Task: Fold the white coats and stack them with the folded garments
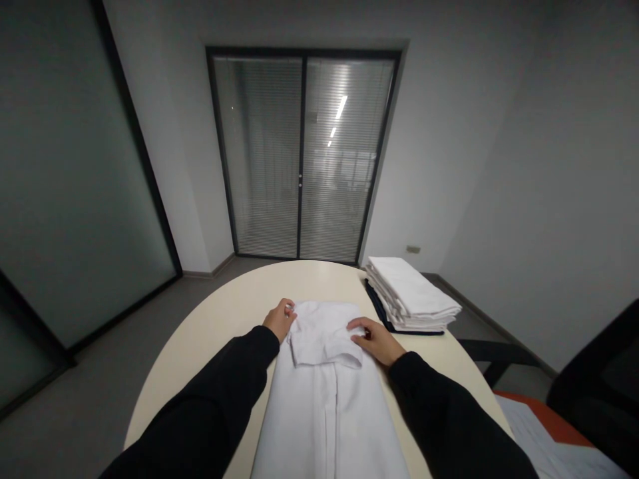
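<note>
A long white garment point(324, 406) lies on the round table, folded into a narrow strip that runs toward me, with a seam down its middle. Its far end is turned back over itself as a crumpled flap point(319, 339). At the flap's far left corner, my left hand point(280, 319) is closed in a pinch on the fabric edge. My right hand point(375, 340) is on the flap's right side, thumb and fingers bent around the cloth there. The garment's near end runs out of view at the bottom.
A neat stack of folded white cloths point(409, 286) sits on the table point(200, 359) at the right, with dark cloth point(379, 306) under it. A black chair point(599, 372) stands at the right, with orange and white items point(554, 426) near it. Glass doors point(299, 159) are behind.
</note>
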Demonstrator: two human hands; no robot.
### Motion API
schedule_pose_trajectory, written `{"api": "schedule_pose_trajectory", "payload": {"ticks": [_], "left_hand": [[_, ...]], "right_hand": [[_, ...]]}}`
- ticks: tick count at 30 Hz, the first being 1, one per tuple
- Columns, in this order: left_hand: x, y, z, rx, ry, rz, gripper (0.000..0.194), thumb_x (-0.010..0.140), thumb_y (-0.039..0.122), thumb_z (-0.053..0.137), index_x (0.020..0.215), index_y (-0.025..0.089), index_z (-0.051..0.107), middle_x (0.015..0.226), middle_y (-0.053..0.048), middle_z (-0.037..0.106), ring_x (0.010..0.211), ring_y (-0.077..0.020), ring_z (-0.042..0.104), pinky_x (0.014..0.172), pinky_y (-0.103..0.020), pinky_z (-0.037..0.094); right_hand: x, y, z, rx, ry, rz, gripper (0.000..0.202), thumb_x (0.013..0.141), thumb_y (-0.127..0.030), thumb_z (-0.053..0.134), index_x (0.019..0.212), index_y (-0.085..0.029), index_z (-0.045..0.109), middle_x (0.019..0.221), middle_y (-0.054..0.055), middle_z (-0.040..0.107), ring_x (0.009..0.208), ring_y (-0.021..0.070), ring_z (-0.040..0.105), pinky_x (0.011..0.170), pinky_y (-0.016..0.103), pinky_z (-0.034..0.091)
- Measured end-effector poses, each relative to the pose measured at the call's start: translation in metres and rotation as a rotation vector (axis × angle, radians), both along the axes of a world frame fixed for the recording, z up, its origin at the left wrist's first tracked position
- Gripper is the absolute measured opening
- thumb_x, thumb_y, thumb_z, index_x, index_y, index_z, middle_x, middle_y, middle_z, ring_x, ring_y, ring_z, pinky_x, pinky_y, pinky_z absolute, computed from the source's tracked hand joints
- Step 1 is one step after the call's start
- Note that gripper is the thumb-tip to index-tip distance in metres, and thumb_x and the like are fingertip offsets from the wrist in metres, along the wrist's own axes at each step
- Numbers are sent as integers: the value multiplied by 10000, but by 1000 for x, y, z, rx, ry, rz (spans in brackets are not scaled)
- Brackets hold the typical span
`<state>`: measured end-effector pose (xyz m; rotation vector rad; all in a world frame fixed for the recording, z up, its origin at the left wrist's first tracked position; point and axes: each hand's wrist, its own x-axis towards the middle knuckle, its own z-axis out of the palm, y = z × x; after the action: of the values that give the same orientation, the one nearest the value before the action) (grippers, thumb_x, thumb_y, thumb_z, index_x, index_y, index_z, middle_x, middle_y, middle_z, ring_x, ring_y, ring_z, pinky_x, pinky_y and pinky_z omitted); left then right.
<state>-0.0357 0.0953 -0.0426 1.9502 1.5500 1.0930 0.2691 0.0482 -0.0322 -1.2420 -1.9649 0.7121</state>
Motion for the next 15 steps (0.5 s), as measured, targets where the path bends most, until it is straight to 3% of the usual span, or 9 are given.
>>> {"api": "schedule_pose_trajectory", "payload": {"ticks": [4,7,10,15], "left_hand": [[3,-2,2,36,64,99,259,831,331,587,1054,222,512,683,23,599,622,-163,587,615,-246,379],[3,-12,3,-50,189,124,379,812,438,603,1097,207,505,621,11,586,670,-217,607,617,-274,375],[2,-21,6,-154,213,74,429,780,356,652,1137,189,482,613,27,579,656,-202,602,605,-265,378],[2,-28,21,-461,-214,-50,489,781,163,611,1216,135,388,555,74,545,478,-120,524,497,-217,368]], "right_hand": [[-8,2,-1,72,-16,-98,258,766,-261,579,1005,-197,654,979,46,660,765,170,562,739,309,446],[-13,-2,-1,94,10,-116,248,773,-258,564,993,-188,656,958,45,661,743,163,553,726,302,442],[-16,-6,0,110,48,-135,245,770,-253,555,982,-185,659,974,48,660,746,160,556,720,295,437],[-16,-11,14,29,175,-150,286,729,-251,575,993,-172,653,990,51,660,749,156,567,689,278,438]]}}
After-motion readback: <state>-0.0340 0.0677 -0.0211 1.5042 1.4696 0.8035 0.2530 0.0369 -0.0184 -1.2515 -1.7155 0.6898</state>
